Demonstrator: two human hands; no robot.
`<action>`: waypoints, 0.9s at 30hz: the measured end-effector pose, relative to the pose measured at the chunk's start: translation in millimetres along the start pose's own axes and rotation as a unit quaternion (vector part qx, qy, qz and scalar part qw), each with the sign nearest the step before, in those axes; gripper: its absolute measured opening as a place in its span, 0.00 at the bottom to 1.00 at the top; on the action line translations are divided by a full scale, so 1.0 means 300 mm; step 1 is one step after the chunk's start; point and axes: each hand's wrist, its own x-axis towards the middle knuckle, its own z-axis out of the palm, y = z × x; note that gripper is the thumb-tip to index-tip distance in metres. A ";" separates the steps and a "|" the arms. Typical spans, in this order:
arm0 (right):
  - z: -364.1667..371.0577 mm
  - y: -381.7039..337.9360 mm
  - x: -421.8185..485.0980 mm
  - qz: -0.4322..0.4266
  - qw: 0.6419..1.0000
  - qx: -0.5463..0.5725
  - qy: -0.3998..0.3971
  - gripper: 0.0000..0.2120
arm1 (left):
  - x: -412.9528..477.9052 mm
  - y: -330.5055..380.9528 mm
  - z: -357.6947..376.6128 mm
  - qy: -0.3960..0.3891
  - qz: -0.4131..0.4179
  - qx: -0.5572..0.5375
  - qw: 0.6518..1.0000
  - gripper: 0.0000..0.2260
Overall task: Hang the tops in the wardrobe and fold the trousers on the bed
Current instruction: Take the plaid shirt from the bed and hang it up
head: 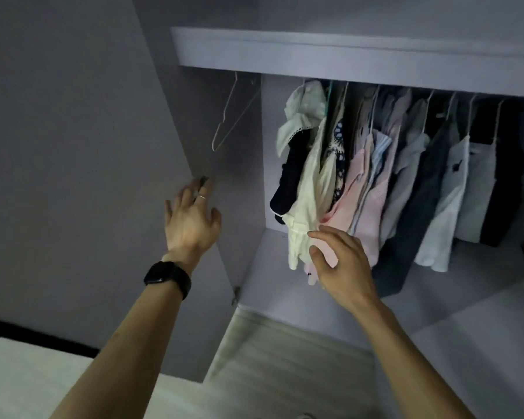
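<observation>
tops (375,164) hang side by side inside the wardrobe (260,267), under its flat pale shelf (315,52), each on a thin hanger. the right hand (342,264) is at the bottom of the row's left end. its fingers are loose and slightly spread, gripping nothing, with the fingertips at the hem of a cream top (306,201) and the palm in front of the lower edge of a pink top (354,189). whether skin meets cloth cannot be told.

the left hand (191,219) is well apart from the clothes, raised at the edge of the open door (73,146), fingers splayed wide and holding nothing — the fingertips blur against the door's edge. above it a bare wire hanger (233,116), slim and angular, hangs alone in the wardrobe's left corner.

the cream top is soft and crumpled, with a gathered hem. the pink top looks finely knitted. left of them hangs a white piece with a lace-like trim over dark fabric. further right come pale blue, grey, dark and white shirts. one pale shirt (454,189) has a small dark motif on its chest, too small to make out.

the wardrobe panels are smooth, matte and greyish. a black watch (167,278) sits on the left wrist and a thin ring (201,197) on one finger. pale wood-grain floor (285,358) shows below.
</observation>
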 end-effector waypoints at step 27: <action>-0.263 0.246 -0.572 0.300 0.911 -0.189 0.211 0.11 | -0.346 0.692 0.439 -0.318 0.405 -0.222 0.828 0.25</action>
